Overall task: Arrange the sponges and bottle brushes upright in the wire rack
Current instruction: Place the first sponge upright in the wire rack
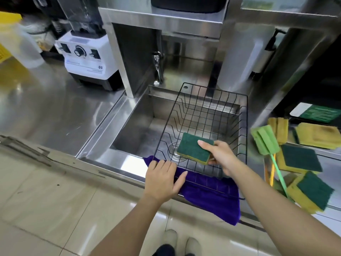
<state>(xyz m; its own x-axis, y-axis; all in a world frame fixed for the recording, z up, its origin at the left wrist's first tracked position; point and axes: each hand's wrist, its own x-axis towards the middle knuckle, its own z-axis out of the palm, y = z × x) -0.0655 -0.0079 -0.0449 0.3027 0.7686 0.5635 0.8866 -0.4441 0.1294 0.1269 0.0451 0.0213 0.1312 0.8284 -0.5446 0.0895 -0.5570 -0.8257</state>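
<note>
Your shoes [181,241] stand on the tiled floor [55,200] at the bottom edge of view, with both forearms reaching up from there to the sink.

Your right hand [220,156] holds a green-and-yellow sponge [194,148], thumb on the green face and fingers curled beneath, so that grip is closed on it. You hold the sponge tilted, green side up, above the near part of the wire rack [208,115], and it appears not to touch the wires. Nothing else lies in the rack; its floor and far wall are open.

Your left hand [162,179] lies flat, fingers spread, over the rack's near left corner and the purple cloth [212,196], closed on nothing. That cloth hangs over the front edge of the sink [132,126], under the rack's near rim. The rack spans the right part of the basin, leaving the left part and the drain open below it.

On the table [330,167] to the right, well apart from the rack, loose sponges [304,161] lie in an untidy spread, some overlapping. A green bottle brush [265,139] lies among them, head towards the rack's right rim, handle running back towards you, with a yellow handle just beside it.

Left of the sink the steel table surface is bare up to a white blender base [86,58].
</note>
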